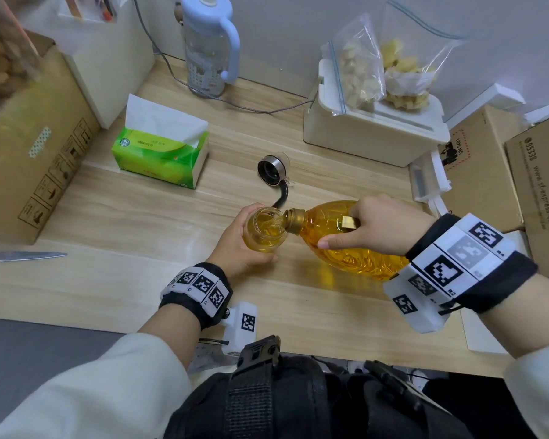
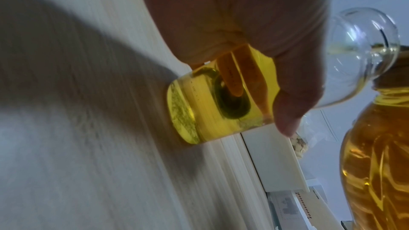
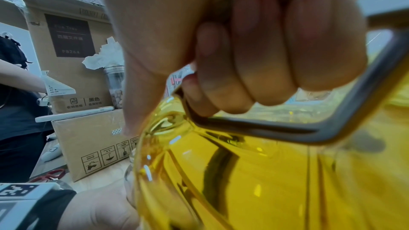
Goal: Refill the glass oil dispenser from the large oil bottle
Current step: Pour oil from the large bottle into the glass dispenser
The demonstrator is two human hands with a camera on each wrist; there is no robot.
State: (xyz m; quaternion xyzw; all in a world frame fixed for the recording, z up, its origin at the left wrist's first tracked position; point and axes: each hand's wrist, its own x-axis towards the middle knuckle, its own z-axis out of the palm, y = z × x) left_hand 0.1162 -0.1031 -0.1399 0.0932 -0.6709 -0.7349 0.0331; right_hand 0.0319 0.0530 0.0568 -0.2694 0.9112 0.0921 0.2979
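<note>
Right hand (image 1: 384, 224): fingers (image 3: 261, 62) curled tight through the carry handle (image 3: 332, 128) of the large oil bottle (image 1: 346, 245), thumb stretched flat along the bottle's shoulder. Probable purpose: the handle takes the weight, the thumb governs the tilt. Bottle lies near horizontal above the table (image 1: 140, 217), toward its near edge, gold neck (image 1: 295, 220) at the dispenser's mouth; a pale stream of oil runs across.

Left hand (image 1: 241, 245): fingers and thumb wrapped round the body of the glass oil dispenser (image 1: 265, 229), clamped on it. Dispenser stands on the table near the middle of the near edge, its base on the wood in the left wrist view. Held, by my reading, so that it does not slide or tip under the bottle's neck. Lower body full of yellow oil; bulbous clear top (image 2: 363, 55) not yet filled. Judged well along in the pour.

Dispenser's spout cap (image 1: 271, 171): steel collar with black curved tube, laid on its side just beyond the dispenser, out of the way.

Outward: tissue pack (image 1: 162, 153) toward the far left; white box (image 1: 371, 134) carrying bagged food toward the far right; knife (image 1: 23, 256) at the left edge.
</note>
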